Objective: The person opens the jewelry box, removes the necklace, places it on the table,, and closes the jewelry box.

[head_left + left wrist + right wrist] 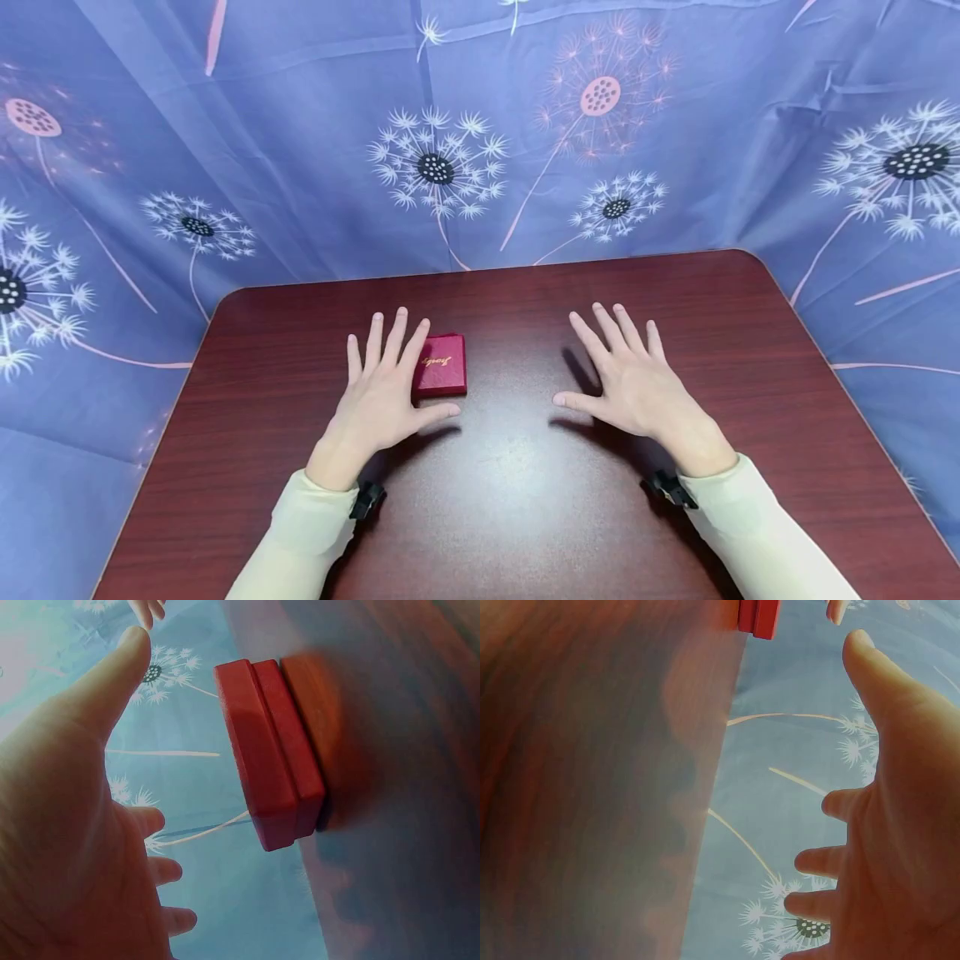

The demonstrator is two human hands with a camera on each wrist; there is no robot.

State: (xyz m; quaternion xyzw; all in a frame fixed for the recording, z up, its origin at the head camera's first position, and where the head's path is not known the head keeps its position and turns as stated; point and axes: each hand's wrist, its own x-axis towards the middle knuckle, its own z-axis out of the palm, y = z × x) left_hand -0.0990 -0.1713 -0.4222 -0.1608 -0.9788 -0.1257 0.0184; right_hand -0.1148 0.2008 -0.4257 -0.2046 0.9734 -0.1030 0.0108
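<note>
- Red box (pixel 447 373) sits on the tabletop, a little left of centre and nearer the far edge; gold script (pixel 437 362) across its top, too small for me to read surely.
- From the left wrist I see a seam around its side, the upper part slightly wider than the lower.
- Left hand (pixel 375 408) hovers just beside it, fingers straight and fanned, thumb spread, gripping nothing. Head view puts the index finger across the box's left side; my wrist view shows a gap between thumb and box.
- Right hand (pixel 637 392) hangs over the table well apart from the box, palm down, fingers straight and spread, grip equally free. Its wrist view catches only a corner of the box.
- Both hands throw shadows on the dark red-brown wood table (pixel 517 542).
- Pale sleeves (pixel 300 533) on both arms, a small black device (pixel 367 500) under each wrist.
- Beyond: blue cloth (pixel 300 125) printed with white and pink dandelions.
</note>
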